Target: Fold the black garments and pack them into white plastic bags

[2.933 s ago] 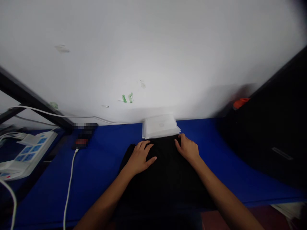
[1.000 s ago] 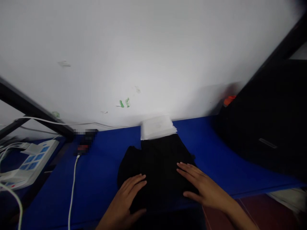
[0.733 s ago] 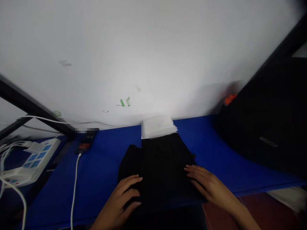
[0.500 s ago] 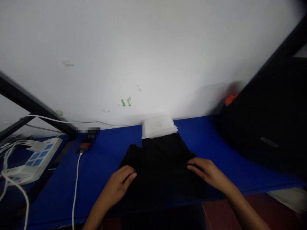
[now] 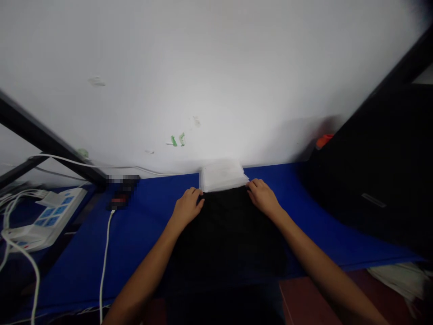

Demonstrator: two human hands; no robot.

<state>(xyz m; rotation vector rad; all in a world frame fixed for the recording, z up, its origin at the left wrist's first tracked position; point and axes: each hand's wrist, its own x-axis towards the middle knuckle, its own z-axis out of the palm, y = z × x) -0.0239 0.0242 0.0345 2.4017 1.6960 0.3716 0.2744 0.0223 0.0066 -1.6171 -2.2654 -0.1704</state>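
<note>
A dark black cloth garment (image 5: 230, 234) lies spread on the blue table cover; its folds are hard to make out. At its far left corner is my left hand (image 5: 188, 206), fingers curled and thumb close to them, gripping the edge. My right hand (image 5: 264, 197) holds the far right corner in the same way, fingertips bent over the cloth. Just beyond the garment's far edge sits a stack of thin white, see-through sheets or bags (image 5: 223, 175), close to the fingertips of both hands.
A white power strip (image 5: 56, 216) with cables lies at the left. Near it are a blurred dark object (image 5: 123, 192) and a white cable (image 5: 105, 262). A large black object (image 5: 375, 167) stands at the right, an orange item (image 5: 324, 141) behind it. The wall (image 5: 216, 81) bounds the back.
Both hands have moved from the garment's sides forward to its far corners. The raised part at its left no longer shows. The white stack stays in place.
</note>
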